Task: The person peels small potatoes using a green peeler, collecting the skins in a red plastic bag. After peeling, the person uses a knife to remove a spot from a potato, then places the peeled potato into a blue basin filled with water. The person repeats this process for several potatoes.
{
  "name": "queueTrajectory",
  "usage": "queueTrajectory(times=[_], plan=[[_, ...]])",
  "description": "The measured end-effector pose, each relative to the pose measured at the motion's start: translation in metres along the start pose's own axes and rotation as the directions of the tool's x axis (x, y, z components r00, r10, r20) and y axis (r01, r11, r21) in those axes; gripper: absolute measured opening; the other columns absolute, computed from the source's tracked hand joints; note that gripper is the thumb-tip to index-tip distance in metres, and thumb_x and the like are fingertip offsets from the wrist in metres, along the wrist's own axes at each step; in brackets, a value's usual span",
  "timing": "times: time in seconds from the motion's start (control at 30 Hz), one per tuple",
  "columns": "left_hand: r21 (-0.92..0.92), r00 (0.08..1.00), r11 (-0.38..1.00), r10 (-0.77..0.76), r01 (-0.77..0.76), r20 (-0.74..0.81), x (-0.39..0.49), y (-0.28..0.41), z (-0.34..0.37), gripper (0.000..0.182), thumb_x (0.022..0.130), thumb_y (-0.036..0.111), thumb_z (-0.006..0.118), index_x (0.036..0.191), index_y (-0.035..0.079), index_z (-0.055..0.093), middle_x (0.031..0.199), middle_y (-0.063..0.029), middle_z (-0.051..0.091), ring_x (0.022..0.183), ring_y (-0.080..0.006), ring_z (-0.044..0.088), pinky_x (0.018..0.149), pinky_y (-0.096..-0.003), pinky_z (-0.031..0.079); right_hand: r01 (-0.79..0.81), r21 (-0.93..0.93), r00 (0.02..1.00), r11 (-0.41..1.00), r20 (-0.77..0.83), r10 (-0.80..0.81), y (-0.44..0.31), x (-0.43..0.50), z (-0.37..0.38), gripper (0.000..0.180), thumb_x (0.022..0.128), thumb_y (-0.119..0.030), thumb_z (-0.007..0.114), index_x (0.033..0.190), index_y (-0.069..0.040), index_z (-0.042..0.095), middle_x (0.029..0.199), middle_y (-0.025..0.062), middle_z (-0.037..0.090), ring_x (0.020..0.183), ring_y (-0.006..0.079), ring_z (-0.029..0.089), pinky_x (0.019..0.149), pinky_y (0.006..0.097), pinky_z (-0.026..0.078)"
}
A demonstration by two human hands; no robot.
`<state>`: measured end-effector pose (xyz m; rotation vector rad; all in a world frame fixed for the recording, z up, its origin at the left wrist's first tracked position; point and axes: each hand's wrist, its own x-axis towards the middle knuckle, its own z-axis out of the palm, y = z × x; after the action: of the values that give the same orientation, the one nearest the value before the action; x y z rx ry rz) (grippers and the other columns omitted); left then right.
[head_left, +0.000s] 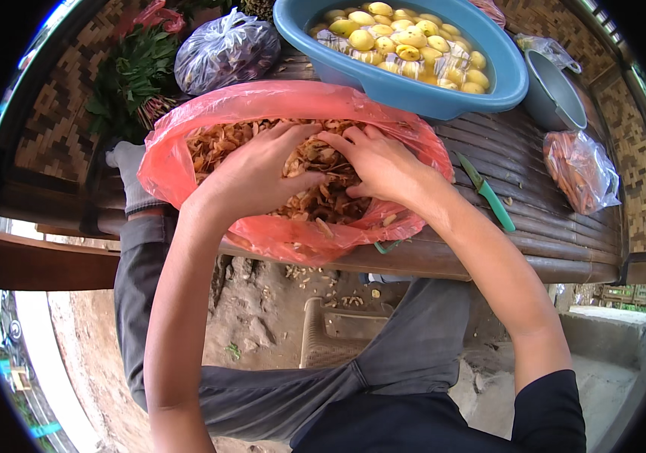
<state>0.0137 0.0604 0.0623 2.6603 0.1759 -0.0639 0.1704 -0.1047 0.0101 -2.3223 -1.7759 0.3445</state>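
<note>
A red translucent plastic bag point(255, 96), its mouth spread wide, lies in front of me on a bamboo-slat bench point(549, 249). It holds a heap of brown, curled peelings point(218, 144), probably potato peel. Both hands reach into the bag. My left hand point(255, 170) rests on the left part of the heap, fingers forward and thumb apart. On the right side, my right hand point(377, 158) touches the peelings with spread fingers. Some fingertips are hidden among the peel, and I see nothing gripped in either hand.
Behind the bag, a blue basin point(402, 105) holds peeled potatoes point(411, 37) in water. A green-handled knife point(487, 192) lies right, near bagged carrots point(575, 167) and a grey bowl point(558, 93). Leafy greens point(130, 73) and a knotted plastic bag point(227, 51) sit left. A plastic stool point(323, 334) stands below.
</note>
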Motion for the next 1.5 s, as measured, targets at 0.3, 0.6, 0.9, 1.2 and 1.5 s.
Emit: queueTrajectory(times=[0.3, 0.6, 0.9, 1.2, 1.5], plan=[[0.171, 0.989, 0.985, 0.012, 0.014, -0.149, 0.037, -0.021, 0.055, 0.075, 0.072, 0.021, 0.08, 0.139, 0.012, 0.047, 0.137, -0.0168, 0.051, 0.129, -0.0388, 0.046, 0.104, -0.0438, 0.044, 0.075, 0.191, 0.993, 0.979, -0.1, -0.057, 0.022, 0.012, -0.006, 0.063, 0.07, 0.012, 0.057, 0.132, -0.001, 0.052, 0.124, 0.0209, 0.061, 0.116, 0.0373, 0.058, 0.098, 0.0433, 0.048], [-0.216, 0.968, 0.976, -0.059, 0.005, -0.245, 0.042, -0.043, 0.008, 0.053, 0.083, 0.015, 0.073, 0.132, 0.004, 0.053, 0.124, -0.018, 0.063, 0.12, -0.0319, 0.059, 0.098, -0.0411, 0.048, 0.097, 0.37, 0.957, 0.924, -0.29, 0.016, 0.003, 0.019, -0.033, 0.045, 0.087, -0.007, 0.067, 0.129, 0.002, 0.055, 0.118, 0.0197, 0.067, 0.113, 0.0332, 0.063, 0.099, 0.039, 0.046], [-0.108, 0.98, 0.988, 0.087, -0.108, -0.177, -0.006, -0.041, -0.009, 0.061, 0.087, 0.026, 0.071, 0.142, 0.013, 0.048, 0.132, -0.0177, 0.06, 0.126, -0.0339, 0.054, 0.107, -0.0425, 0.042, 0.064, 0.153, 0.995, 0.986, -0.08, -0.052, -0.011, -0.021, -0.043, 0.054, 0.089, -0.016, 0.068, 0.139, -0.007, 0.05, 0.13, 0.019, 0.06, 0.121, 0.0363, 0.057, 0.103, 0.0407, 0.044], [0.386, 0.726, 0.918, 0.327, -0.092, -0.605, -0.061, -0.023, -0.05, 0.023, 0.078, 0.002, 0.077, 0.1, 0.006, 0.073, 0.089, -0.0068, 0.07, 0.087, -0.0208, 0.065, 0.088, -0.0358, 0.05, 0.111, 0.176, 0.945, 0.978, -0.324, -0.049, -0.036, -0.045, -0.041, 0.028, 0.082, -0.005, 0.072, 0.11, -0.003, 0.068, 0.106, 0.0113, 0.066, 0.095, 0.0286, 0.063, 0.083, 0.0378, 0.052], [-0.365, 0.64, 0.885, -0.462, 0.289, -0.614, -0.071, -0.042, -0.042, 0.032, 0.095, 0.018, 0.066, 0.123, 0.005, 0.06, 0.089, -0.006, 0.066, 0.083, -0.015, 0.062, 0.077, -0.0295, 0.051, 0.401, 0.168, 0.871, 0.9, -0.374, -0.319, -0.077, 0.026, -0.001, 0.029, 0.088, -0.012, 0.067, 0.115, -0.002, 0.066, 0.12, 0.0132, 0.063, 0.114, 0.0322, 0.058, 0.096, 0.0406, 0.049]])
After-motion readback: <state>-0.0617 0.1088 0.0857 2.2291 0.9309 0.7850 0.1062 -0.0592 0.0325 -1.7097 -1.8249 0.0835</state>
